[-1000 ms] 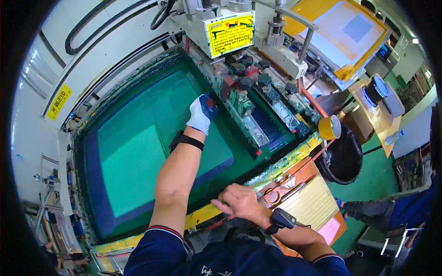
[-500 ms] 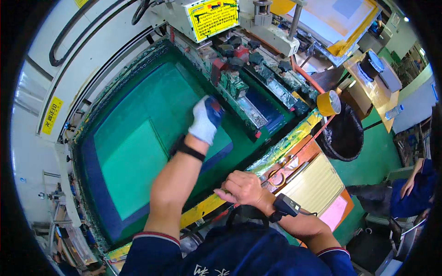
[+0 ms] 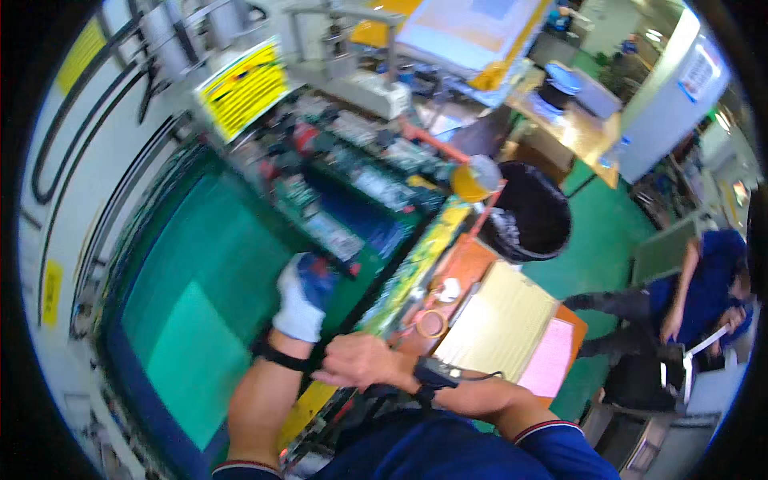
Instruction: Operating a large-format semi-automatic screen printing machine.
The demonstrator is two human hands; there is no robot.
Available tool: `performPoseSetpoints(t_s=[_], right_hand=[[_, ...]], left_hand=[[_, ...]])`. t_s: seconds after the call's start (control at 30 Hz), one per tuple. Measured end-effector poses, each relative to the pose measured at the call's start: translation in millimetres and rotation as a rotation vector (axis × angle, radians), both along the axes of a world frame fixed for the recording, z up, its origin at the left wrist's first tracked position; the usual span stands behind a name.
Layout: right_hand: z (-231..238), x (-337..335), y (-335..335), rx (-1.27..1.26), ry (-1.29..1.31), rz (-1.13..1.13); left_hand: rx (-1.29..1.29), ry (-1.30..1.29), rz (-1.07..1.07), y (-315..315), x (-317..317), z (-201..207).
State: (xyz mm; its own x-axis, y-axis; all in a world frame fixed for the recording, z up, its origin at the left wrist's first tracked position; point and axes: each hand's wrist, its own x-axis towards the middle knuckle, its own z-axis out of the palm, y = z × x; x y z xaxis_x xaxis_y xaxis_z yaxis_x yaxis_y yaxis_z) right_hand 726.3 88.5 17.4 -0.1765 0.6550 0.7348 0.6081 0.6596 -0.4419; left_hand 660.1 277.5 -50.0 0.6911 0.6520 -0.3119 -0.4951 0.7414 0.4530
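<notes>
My left hand [image 3: 304, 298], in a white glove with dark blue on its fingers, is low over a large screen-printing frame with green mesh [image 3: 180, 352]. Its fingers are curled out of sight and blurred. Beside it, to the upper right, runs a metal bar assembly [image 3: 334, 234] with clamps and green ink stains. My bare right hand [image 3: 358, 360] is close to my left wrist, at the near rim of the frame [image 3: 306, 410], which has yellow tape. Its fingers are folded in, so the palm is hidden. Each wrist wears a black band.
Right of the frame, an orange shelf carries a tape ring [image 3: 433, 323], a beige ribbed board [image 3: 496, 320] and a pink sheet [image 3: 547, 350]. A yellow tape roll [image 3: 475, 178] sits at the frame's corner by a black-lined bin [image 3: 528, 214]. A co-worker in dark blue [image 3: 694, 280] is at far right.
My view has swung to the right, so the frame appears further left. My hands are closer together; the right one is now just by the left wrist.
</notes>
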Motion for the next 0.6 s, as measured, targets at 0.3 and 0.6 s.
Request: performPoseSetpoints(t_s=[0.3,0.6], right_hand=[[1,-3,-1,-0.006,-0.026,-0.055],[8,-3,-2,0.038,-0.026,-0.024]], left_hand=[[-0.006,0.080,0.212,23,5,40],[0.491,-0.021,0.011,-14,-7,-18]])
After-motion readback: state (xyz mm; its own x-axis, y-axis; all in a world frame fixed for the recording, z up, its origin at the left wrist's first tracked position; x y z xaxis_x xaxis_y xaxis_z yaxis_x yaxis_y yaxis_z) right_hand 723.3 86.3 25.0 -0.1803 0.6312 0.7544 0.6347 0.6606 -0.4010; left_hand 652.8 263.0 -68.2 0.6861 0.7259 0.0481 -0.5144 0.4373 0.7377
